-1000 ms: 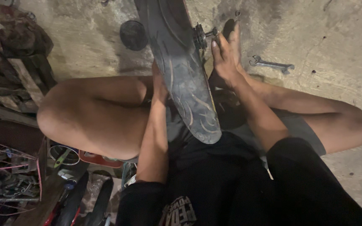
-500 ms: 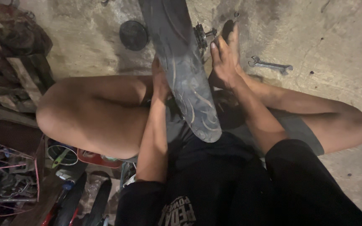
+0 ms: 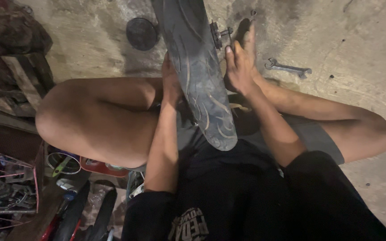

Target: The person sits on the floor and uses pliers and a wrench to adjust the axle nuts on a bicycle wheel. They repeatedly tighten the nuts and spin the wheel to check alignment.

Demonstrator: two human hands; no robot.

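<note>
So we're sitting on a rough, stained concrete floor (image 3: 358,40). A metal spanner (image 3: 288,68) lies flat on it off to the right, and a round dark disc (image 3: 142,33) sits on it at top, just left of the tyre.

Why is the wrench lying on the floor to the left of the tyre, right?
Not quite. In the head view the wrench does lie on the concrete floor, but to the right of the tyre, beyond the right hand. The left hand is at the tyre's other side.
</note>
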